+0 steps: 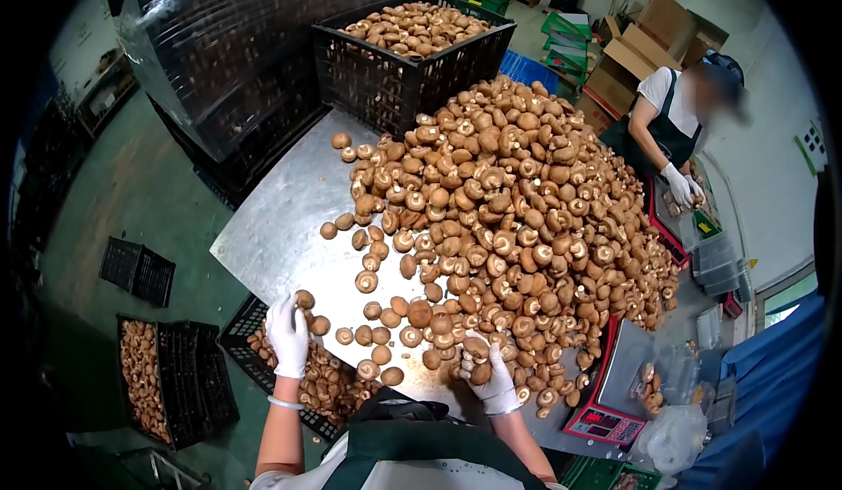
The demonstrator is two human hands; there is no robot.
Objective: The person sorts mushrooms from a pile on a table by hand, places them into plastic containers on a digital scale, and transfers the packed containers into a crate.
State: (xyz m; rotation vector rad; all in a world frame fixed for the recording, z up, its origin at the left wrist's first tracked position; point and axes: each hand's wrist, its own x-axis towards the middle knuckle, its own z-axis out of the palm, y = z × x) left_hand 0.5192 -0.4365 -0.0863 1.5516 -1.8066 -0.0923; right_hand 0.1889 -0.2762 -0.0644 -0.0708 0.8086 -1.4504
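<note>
My left hand (288, 341), in a white glove, is at the table's left edge above a black crate (235, 337) of mushrooms. Its fingers and thumb are closed on a brown mushroom (304, 299). My right hand (495, 387), gloved too, is curled round a few mushrooms (479, 360) at the near edge of the pile. A large heap of shiitake mushrooms (526, 201) covers much of the metal table (276, 214). Loose mushrooms lie between my hands, some cap up and others showing pale stems.
A full black crate (368, 74) stands on the table's far side. To the right are a red scale (605, 422) and clear plastic trays. More crates (140, 376) sit on the floor at left. Across the table a gloved co-worker (671, 122) handles something at another scale.
</note>
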